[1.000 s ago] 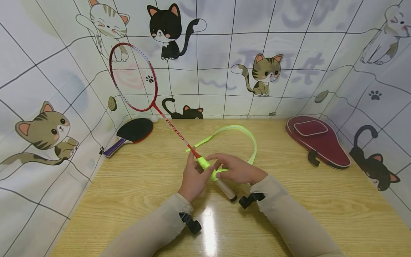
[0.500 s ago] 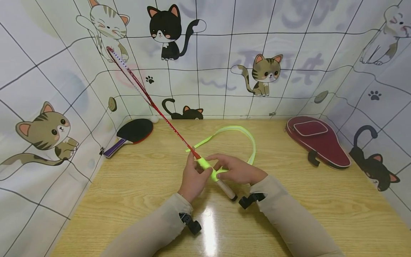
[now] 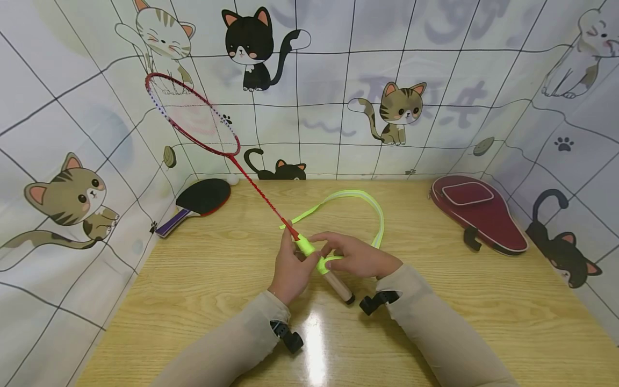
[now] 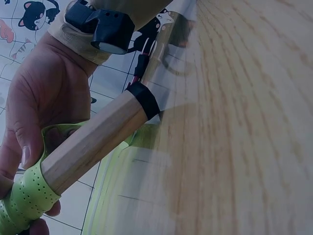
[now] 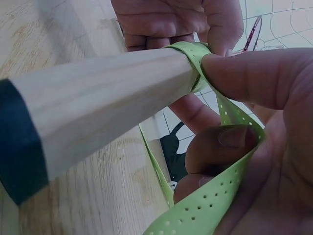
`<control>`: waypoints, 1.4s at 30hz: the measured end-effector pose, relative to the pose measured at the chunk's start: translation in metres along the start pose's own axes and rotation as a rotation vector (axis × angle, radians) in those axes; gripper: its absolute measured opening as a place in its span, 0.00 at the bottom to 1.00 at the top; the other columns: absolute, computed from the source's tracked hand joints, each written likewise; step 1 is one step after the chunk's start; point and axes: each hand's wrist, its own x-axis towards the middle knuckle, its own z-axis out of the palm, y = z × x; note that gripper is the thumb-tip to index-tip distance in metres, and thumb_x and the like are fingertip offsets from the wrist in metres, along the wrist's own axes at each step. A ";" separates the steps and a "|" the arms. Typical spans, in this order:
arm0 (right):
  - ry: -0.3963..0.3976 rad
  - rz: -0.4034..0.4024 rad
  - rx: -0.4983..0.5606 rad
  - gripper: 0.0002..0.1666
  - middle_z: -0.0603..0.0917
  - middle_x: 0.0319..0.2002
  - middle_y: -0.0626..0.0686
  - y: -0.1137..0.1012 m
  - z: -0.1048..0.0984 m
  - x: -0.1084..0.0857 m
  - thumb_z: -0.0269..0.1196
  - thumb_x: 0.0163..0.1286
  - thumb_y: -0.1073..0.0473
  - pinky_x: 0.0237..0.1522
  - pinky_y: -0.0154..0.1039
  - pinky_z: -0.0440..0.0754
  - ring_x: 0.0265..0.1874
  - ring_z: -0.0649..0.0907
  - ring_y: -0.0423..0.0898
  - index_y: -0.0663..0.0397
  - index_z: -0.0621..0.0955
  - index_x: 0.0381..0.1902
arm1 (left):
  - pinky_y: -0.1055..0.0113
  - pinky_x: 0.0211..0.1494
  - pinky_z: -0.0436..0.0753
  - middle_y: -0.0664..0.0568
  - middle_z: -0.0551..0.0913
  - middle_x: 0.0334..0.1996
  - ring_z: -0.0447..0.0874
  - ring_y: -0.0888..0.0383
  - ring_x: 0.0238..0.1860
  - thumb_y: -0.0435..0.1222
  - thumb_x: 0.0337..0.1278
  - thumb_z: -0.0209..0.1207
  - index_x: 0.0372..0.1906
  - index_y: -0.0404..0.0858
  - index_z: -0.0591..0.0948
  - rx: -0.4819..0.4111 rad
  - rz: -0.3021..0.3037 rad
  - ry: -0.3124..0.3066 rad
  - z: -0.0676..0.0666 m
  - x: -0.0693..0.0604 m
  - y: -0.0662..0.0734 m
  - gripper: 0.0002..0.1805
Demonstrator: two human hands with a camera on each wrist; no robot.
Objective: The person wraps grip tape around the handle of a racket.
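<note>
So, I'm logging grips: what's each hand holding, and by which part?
Left hand: the racket, by its handle's taped part. Right hand: the green tape, where it leaves the handle.

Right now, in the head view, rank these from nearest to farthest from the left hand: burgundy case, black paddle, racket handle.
1. Racket handle: held in the left hand.
2. Black paddle: ahead, to the left.
3. Burgundy case: ahead, far over to the right.

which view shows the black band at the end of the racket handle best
The left wrist view: the black band sits fully in frame, uncovered, at the end of the wooden handle. The right wrist view shows it larger, but cut off by the left edge; the head view shows it only small.
</note>
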 end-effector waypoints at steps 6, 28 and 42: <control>-0.019 -0.002 0.048 0.40 0.89 0.52 0.53 0.000 -0.001 0.000 0.63 0.76 0.67 0.61 0.54 0.79 0.56 0.85 0.52 0.41 0.66 0.81 | 0.66 0.37 0.82 0.38 0.84 0.49 0.85 0.54 0.38 0.33 0.66 0.64 0.87 0.46 0.40 0.010 0.013 0.020 0.001 0.001 0.000 0.56; 0.015 -0.002 -0.034 0.40 0.88 0.49 0.50 0.000 0.000 0.001 0.67 0.74 0.65 0.65 0.59 0.78 0.57 0.84 0.50 0.38 0.67 0.79 | 0.68 0.41 0.85 0.37 0.83 0.52 0.85 0.55 0.39 0.33 0.70 0.64 0.87 0.47 0.37 0.004 0.059 -0.016 0.000 0.001 -0.003 0.56; -0.009 0.008 0.018 0.40 0.89 0.50 0.51 0.002 -0.001 -0.001 0.65 0.75 0.66 0.63 0.57 0.79 0.56 0.85 0.50 0.41 0.67 0.80 | 0.64 0.40 0.84 0.39 0.81 0.53 0.85 0.53 0.42 0.31 0.65 0.59 0.87 0.44 0.37 0.023 0.039 0.004 0.000 0.002 -0.002 0.55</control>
